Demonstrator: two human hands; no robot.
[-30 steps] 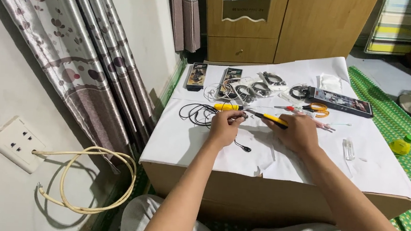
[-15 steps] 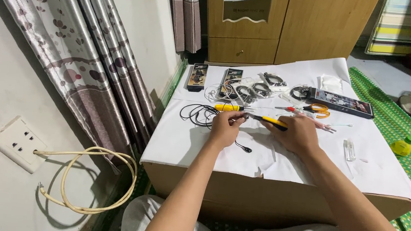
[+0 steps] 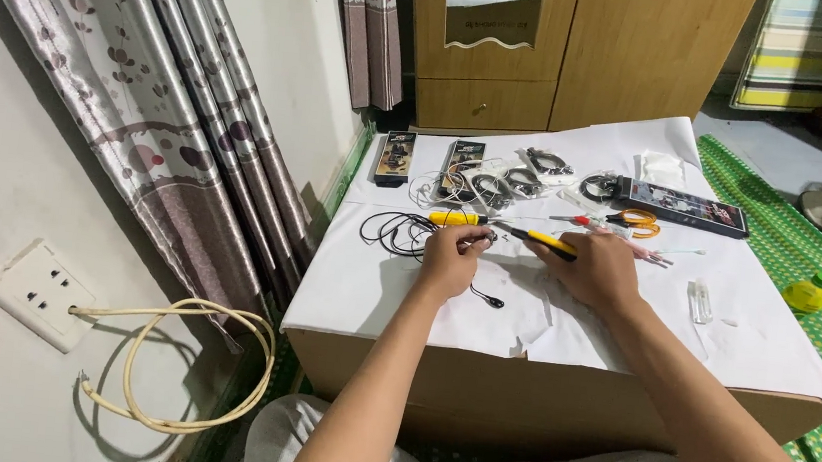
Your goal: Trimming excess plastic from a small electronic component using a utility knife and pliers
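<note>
The left hand rests knuckles-up on the white paper that covers the counter, its fingers curled together around a thin black wire; the wire loops out to the left of the hand in a loose coil, and one short end with a small black plug lies just below and right of the hand; the right hand lies close beside it, fingers folded round the yellow-and-black handle of a slim tool, whose tip points leftward to the left hand's fingertips; whether the tip touches the wire cannot be told. Just above the left hand lies a second yellow-handled tool; beyond it, along the far side of the counter, sit two small dark packets, several bagged coils of cable, orange-handled scissors and a long dark flat box; a small clear vial lies to the right of the right hand, apart from it. Off the counter, a yellow-green bottle stands on the green mat; a cream cable hangs from the wall socket at left.
</note>
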